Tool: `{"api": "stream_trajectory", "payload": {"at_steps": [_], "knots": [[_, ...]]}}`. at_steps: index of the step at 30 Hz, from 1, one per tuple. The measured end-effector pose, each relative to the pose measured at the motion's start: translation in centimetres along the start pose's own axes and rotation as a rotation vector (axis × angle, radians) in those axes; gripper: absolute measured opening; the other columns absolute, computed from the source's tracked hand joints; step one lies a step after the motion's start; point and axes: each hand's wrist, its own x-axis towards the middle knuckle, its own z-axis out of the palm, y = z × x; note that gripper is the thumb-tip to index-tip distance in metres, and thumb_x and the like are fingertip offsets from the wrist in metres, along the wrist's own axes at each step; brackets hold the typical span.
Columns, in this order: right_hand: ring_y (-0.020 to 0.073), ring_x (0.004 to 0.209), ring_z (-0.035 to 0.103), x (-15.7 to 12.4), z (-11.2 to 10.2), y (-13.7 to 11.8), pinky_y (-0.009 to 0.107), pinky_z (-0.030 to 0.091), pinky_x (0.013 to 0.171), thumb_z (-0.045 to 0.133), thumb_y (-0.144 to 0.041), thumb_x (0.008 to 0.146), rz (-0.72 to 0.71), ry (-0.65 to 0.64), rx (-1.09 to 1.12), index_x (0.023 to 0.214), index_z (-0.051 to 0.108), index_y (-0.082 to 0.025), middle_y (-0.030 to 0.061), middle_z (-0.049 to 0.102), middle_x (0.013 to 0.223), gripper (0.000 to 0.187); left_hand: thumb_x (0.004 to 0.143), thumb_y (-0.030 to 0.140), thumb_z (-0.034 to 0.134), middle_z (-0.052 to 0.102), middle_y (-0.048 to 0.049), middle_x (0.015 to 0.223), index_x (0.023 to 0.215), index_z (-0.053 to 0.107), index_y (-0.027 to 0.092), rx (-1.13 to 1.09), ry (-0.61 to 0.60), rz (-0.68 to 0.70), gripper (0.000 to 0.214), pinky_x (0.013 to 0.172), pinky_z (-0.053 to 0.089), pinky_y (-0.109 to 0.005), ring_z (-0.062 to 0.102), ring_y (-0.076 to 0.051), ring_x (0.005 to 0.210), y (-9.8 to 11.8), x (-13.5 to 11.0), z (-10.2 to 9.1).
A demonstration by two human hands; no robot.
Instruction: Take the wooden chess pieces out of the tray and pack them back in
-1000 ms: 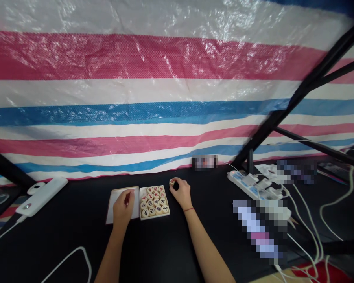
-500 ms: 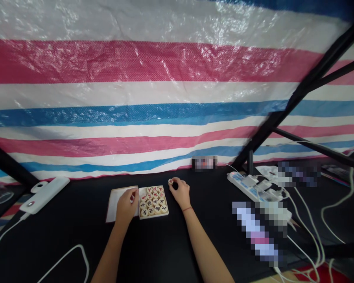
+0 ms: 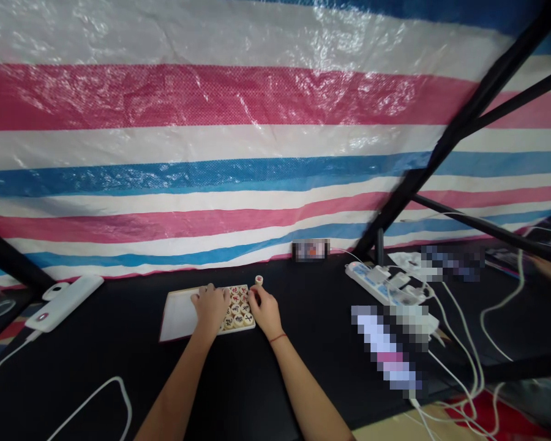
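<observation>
A shallow white box [image 3: 239, 329] holds rows of round Chinese chess pieces [image 3: 237, 309] marked in red and black characters. My left hand [image 3: 211, 309] lies palm down across the box's left part, its fingers curled over the pieces; whatever sits under the fingertips is hidden. Against the right side of the box rests my right hand [image 3: 266, 313], thumb and forefinger curved with a gap between them, fingertips at the edge pieces. A loose red-marked chess piece [image 3: 259, 280] stands on the black table just beyond the right fingers. The opened box lid [image 3: 179, 315] lies flat to the left.
A white power bank [image 3: 67, 303] with a cable lies at the left. To the right are a power strip [image 3: 371, 282], a blurred phone [image 3: 390, 349] and tangled cables. Another blurred phone [image 3: 311, 250] leans at the back by the striped sheet [image 3: 211, 190]. Black frame bars slant at both sides.
My left hand has moved right, from the lid onto the pieces. My right hand has let go of the loose chess piece and come nearer to the box. The view has shifted slightly.
</observation>
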Motion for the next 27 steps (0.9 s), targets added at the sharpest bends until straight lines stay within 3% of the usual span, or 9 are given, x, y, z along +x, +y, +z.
{"api": "stream_trajectory", "payload": {"at_steps": [2, 9, 13, 15, 20, 22, 27], "knots": [[0.0140, 0.058, 0.058, -0.2, 0.0, -0.4, 0.023, 0.042, 0.062, 0.042, -0.034, 0.091, 0.040, -0.042, 0.064, 0.086, 0.064, -0.019, 0.0008, 0.064, 0.067, 0.026, 0.092, 0.033, 0.035, 0.065, -0.0150, 0.100, 0.090, 0.072, 0.015, -0.014, 0.000, 0.000, 0.040, 0.082, 0.033, -0.045, 0.053, -0.030, 0.101, 0.2, -0.2, 0.0], [0.0138, 0.055, 0.056, 0.0, -0.2, 0.1, 0.022, 0.042, 0.058, 0.040, -0.036, 0.091, 0.063, -0.005, 0.123, 0.083, 0.065, -0.018, 0.0008, 0.061, 0.061, 0.033, 0.091, 0.034, 0.041, 0.070, -0.0101, 0.090, 0.090, 0.067, 0.018, -0.155, -0.019, 0.007, 0.031, 0.084, 0.031, -0.044, 0.055, -0.028, 0.099, -0.1, -0.6, -0.4], [0.0185, 0.077, 0.061, -0.2, -0.6, -1.0, 0.029, 0.047, 0.075, 0.053, -0.033, 0.085, -0.104, 0.077, 0.105, 0.096, 0.065, -0.018, 0.0061, 0.069, 0.085, 0.023, 0.089, 0.038, 0.046, 0.071, -0.0062, 0.088, 0.092, 0.067, 0.021, -0.345, 0.102, 0.014, 0.027, 0.084, 0.035, -0.041, 0.059, -0.025, 0.095, -0.5, -0.8, -0.4], [0.0211, 0.091, 0.061, -0.5, -0.7, -2.1, 0.034, 0.047, 0.082, 0.061, -0.031, 0.080, -0.219, 0.051, 0.119, 0.106, 0.064, -0.019, 0.0076, 0.069, 0.099, 0.029, 0.088, 0.041, 0.046, 0.071, -0.0042, 0.086, 0.091, 0.067, 0.022, -0.518, 0.119, 0.055, 0.029, 0.081, 0.040, -0.036, 0.061, -0.021, 0.087, -0.6, -1.3, -0.1], [0.0191, 0.089, 0.064, -1.3, -0.4, -3.7, 0.033, 0.049, 0.081, 0.059, -0.027, 0.085, -0.282, 0.044, 0.223, 0.106, 0.064, -0.023, 0.0055, 0.070, 0.096, 0.023, 0.086, 0.049, 0.046, 0.069, -0.0018, 0.082, 0.093, 0.065, 0.021, -0.874, 0.153, 0.132, 0.035, 0.069, 0.049, -0.026, 0.063, -0.015, 0.072, -0.8, -2.9, 1.2], [0.0190, 0.091, 0.064, -1.0, -0.5, -2.9, 0.033, 0.050, 0.083, 0.058, -0.029, 0.085, -0.236, 0.096, 0.228, 0.106, 0.064, -0.022, 0.0060, 0.070, 0.099, 0.023, 0.084, 0.049, 0.050, 0.069, -0.0017, 0.080, 0.093, 0.065, 0.020, -0.893, 0.226, 0.121, 0.034, 0.066, 0.051, -0.026, 0.063, -0.015, 0.070, -1.2, -3.2, 1.7], [0.0216, 0.096, 0.064, 0.9, -1.6, 1.8, 0.036, 0.049, 0.087, 0.049, -0.036, 0.089, 0.065, 0.305, 0.115, 0.107, 0.063, -0.017, 0.0108, 0.068, 0.105, 0.029, 0.082, 0.046, 0.055, 0.070, -0.0033, 0.080, 0.095, 0.064, 0.019, -0.961, 0.344, 0.110, 0.031, 0.069, 0.053, -0.026, 0.066, -0.017, 0.074, -2.5, -3.1, 2.6]]}}
